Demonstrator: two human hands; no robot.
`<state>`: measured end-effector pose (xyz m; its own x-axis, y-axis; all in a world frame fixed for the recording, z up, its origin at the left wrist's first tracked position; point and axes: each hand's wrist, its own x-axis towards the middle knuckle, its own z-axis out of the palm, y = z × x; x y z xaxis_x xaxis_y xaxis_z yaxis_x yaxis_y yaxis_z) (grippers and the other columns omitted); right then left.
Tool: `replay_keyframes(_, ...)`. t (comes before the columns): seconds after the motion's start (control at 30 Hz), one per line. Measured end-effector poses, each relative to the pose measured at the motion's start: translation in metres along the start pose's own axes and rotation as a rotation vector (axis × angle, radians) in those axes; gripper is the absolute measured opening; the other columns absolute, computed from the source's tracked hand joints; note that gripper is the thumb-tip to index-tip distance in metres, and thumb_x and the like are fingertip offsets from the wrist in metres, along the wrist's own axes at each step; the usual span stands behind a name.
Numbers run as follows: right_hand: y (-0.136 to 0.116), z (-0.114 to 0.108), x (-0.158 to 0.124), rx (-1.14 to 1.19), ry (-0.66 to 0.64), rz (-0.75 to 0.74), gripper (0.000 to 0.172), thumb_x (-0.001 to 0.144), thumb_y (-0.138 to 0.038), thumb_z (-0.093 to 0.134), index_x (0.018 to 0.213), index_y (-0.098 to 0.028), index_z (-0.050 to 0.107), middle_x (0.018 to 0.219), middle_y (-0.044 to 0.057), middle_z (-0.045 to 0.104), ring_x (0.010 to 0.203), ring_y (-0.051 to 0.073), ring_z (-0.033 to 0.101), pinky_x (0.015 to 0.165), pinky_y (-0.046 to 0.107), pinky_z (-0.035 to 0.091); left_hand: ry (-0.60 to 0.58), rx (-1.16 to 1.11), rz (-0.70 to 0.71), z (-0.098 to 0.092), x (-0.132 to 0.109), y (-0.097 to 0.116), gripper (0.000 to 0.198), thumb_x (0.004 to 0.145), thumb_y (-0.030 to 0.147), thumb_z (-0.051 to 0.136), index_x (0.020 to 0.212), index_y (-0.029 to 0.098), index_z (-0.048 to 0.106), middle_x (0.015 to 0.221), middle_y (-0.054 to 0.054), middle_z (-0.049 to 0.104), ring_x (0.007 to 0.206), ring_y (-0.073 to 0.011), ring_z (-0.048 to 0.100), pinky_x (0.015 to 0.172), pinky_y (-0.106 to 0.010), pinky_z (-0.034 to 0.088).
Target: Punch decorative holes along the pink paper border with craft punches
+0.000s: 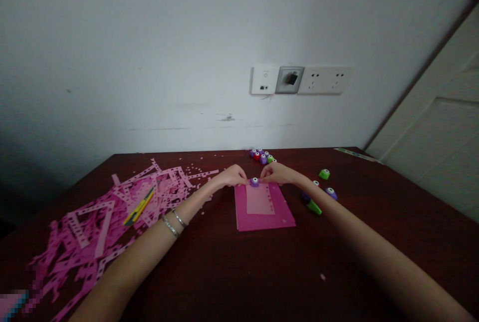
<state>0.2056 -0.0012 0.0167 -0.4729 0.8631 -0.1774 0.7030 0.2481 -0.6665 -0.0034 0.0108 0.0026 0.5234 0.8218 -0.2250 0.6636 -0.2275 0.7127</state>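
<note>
A light pink sheet of paper [259, 202] lies over a stack of darker pink paper [267, 223], with a row of small marks or holes down its right side. At its far edge sits a purple craft punch [254, 181] with a white top. My left hand [234, 175] pinches the light pink paper just left of the punch. On the other side, my right hand [277, 173] has its fingers closed at the same far edge, close against the punch. My fingertips are small in view and partly hidden by the hands.
Punched pink paper strips [108, 217] pile up at the left, with a yellow utility knife [139, 206] on them. Several craft punches [263, 158] cluster near the wall; a green punch [324, 174] and others lie right. A ruler-like strip [357, 155] rests at the far right.
</note>
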Motion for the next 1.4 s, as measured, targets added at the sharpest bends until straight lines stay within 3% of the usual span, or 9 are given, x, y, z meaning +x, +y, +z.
replay_keyframes(0.5,0.003,0.007,0.004,-0.056,-0.041,-0.042,0.015,0.065,-0.017,0.052,0.064,-0.011,0.066,0.048,-0.002,0.052,0.042,0.006,0.039,0.040,0.018,0.029,0.006,-0.010,-0.016,0.003,0.001,0.001,0.015,0.065,0.025,0.058,0.054,0.015,0.059,0.042,0.002,0.045,0.035,-0.0058,0.034,0.038,-0.023,0.025)
replay_keyframes(0.9,0.000,0.008,0.006,-0.101,0.030,-0.031,0.018,0.070,-0.023,0.054,0.066,-0.010,0.066,0.053,0.001,0.056,0.045,0.008,0.043,0.042,0.019,0.031,0.021,-0.007,-0.015,0.001,0.001,-0.001,0.016,0.066,0.028,0.058,0.058,0.014,0.059,0.042,0.003,0.045,0.034,-0.0043,0.034,0.038,-0.020,0.024)
replay_keyframes(1.1,-0.007,0.000,0.002,0.026,0.069,0.043,0.026,0.076,-0.034,0.054,0.069,-0.011,0.065,0.050,-0.002,0.047,0.042,0.006,0.038,0.039,0.018,0.028,0.055,0.020,-0.020,-0.005,-0.001,0.004,0.030,0.072,0.039,0.053,0.055,0.015,0.055,0.043,0.003,0.046,0.034,-0.0054,0.036,0.040,-0.022,0.026)
replay_keyframes(1.23,-0.011,-0.002,-0.003,0.211,-0.011,0.082,0.037,0.073,-0.050,0.059,0.077,-0.014,0.066,0.053,-0.004,0.045,0.039,0.004,0.036,0.036,0.018,0.026,0.075,0.009,-0.021,-0.008,-0.004,0.013,0.033,0.074,0.042,0.051,0.057,0.014,0.054,0.043,0.003,0.045,0.034,-0.0051,0.036,0.039,-0.021,0.025)
replay_keyframes(1.4,-0.005,0.001,0.001,0.311,-0.088,0.075,0.036,0.070,-0.048,0.063,0.074,-0.012,0.065,0.052,-0.003,0.048,0.038,0.003,0.035,0.035,0.018,0.023,0.038,-0.009,-0.004,-0.008,-0.009,0.027,0.035,0.074,0.044,0.051,0.061,0.013,0.058,0.044,0.003,0.045,0.036,-0.0049,0.036,0.040,-0.021,0.025)
